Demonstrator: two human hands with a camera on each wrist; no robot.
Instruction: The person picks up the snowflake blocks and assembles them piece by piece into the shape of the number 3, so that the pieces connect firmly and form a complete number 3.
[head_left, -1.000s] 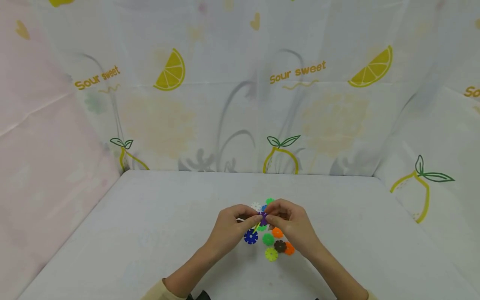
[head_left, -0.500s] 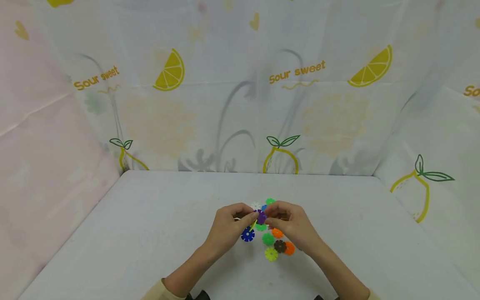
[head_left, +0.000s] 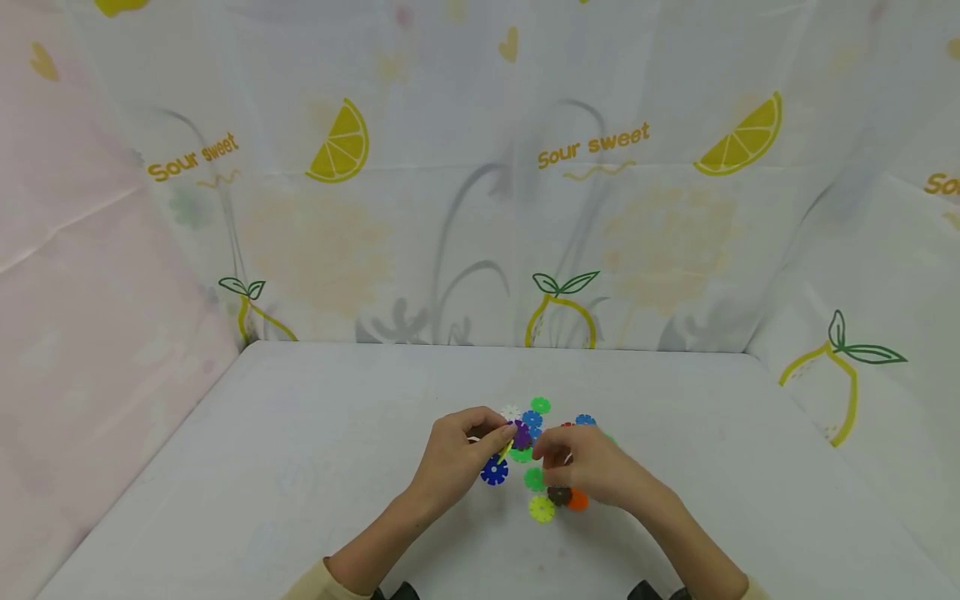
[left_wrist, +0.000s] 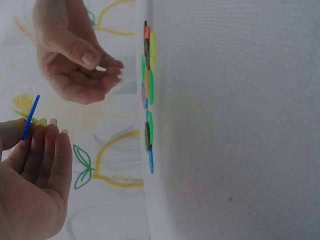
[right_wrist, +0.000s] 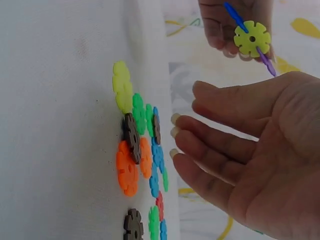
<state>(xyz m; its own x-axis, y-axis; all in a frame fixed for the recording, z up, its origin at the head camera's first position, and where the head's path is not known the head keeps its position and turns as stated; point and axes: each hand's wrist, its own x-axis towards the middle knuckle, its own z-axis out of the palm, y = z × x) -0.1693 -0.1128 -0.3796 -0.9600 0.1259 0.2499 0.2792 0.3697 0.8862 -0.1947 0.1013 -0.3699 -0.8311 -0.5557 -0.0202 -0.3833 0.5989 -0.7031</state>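
Up off the table, my left hand (head_left: 459,457) pinches a small build of notched plastic discs. A yellow disc (right_wrist: 245,43) forms its middle, with a dark blue disc (head_left: 498,477) and a purple disc (head_left: 520,435) slotted into its edge. My right hand (head_left: 600,467) is just right of the build, apart from it, fingers loosely bent and holding nothing. Beneath that hand lie loose discs, among them a green one (head_left: 533,479), a brown one (right_wrist: 132,139) and an orange one (right_wrist: 127,172). Part of this group is hidden behind the right hand in the head view.
More discs lie farther back on the white table (head_left: 300,500), including a white one (head_left: 511,412), a green one (head_left: 541,405) and a blue one (head_left: 586,419). A loose yellow disc (head_left: 542,509) is nearest the person. Printed cloth (head_left: 450,233) hangs behind the table and at both sides.
My right hand has left the purple disc and moved right and slightly down, exposing blue discs behind. The left hand, still pinching the build, has shifted slightly left.
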